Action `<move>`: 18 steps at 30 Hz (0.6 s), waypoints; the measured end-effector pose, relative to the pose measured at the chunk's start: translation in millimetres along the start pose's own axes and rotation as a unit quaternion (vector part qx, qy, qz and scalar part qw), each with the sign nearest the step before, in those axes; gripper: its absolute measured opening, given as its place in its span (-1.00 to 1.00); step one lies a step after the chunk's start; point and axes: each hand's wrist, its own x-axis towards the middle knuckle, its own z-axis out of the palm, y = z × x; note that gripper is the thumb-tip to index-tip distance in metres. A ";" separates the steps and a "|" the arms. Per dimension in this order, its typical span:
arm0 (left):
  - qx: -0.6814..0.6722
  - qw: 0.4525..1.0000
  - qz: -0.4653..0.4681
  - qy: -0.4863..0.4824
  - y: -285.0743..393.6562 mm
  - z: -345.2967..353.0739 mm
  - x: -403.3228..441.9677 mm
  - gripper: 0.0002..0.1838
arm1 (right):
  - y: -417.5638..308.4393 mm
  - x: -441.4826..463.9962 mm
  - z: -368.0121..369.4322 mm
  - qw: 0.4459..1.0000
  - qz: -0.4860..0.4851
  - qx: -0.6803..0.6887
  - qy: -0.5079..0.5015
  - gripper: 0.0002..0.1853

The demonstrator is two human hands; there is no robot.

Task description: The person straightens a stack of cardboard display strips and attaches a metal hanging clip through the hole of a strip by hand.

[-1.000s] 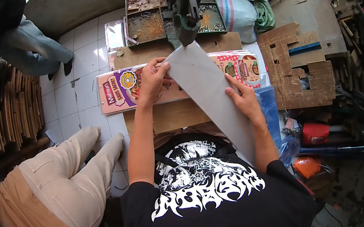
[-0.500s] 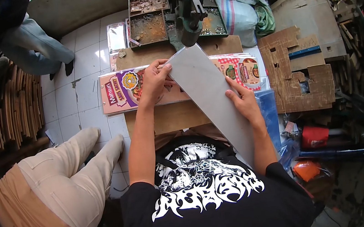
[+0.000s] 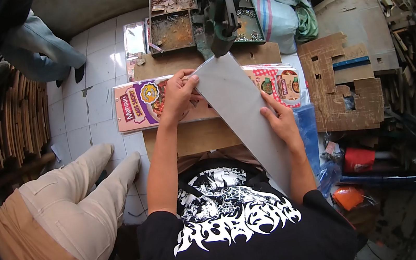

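White floor tiles [image 3: 74, 113] and a drab wall [image 3: 91, 3] surround a cramped workspace, with upright brown boards [image 3: 17, 118] stacked at the left of the frame and a jumble of wood pieces [image 3: 408, 51] at the right. At top center, a dark metal press [image 3: 221, 28] stands between two divided trays. The left tray [image 3: 173, 30] has rust-orange residue in its nearest compartment, reddish-brown bits in the middle one and something yellow in the farthest; the right tray [image 3: 248, 27] holds small shiny pieces. Beside it sits a pale sack [image 3: 275, 18] with blue and pink stripes, its contents hidden. Printed sheets [image 3: 134, 108] lie across the brown work surface [image 3: 188, 139], reading "Mahsuri" and "SAUS SACHET"; a black shirt [image 3: 241, 220] carries jagged white lettering, hard to read. A long gray panel [image 3: 241, 104] slants from just under the press head toward the lower right, above the sheets. The left hand [image 3: 179, 94] pinches its upper left edge, thumb on top and fingers bent, the forearm rising from below. The right hand [image 3: 283, 122] grips its right edge, thumb and forefinger slightly apart, elbow bent. Another person in beige trousers [image 3: 75, 200] is at lower left.
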 end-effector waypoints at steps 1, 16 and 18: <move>0.000 1.000 0.000 0.000 0.4 0.6 0.8 -0.63 | -3.2 0.6 -1.2 1.000 0.000 0.000 0.000 -0.49; 0.022 0.999 0.026 -0.005 -17.9 -6.5 -1.2 -0.82 | -4.7 -19.2 2.4 0.995 0.060 -0.075 -0.009 -0.61; 0.017 0.999 0.042 0.002 -21.2 -7.6 2.7 -0.83 | 1.3 -3.4 5.7 0.991 0.007 -0.119 0.065 -0.74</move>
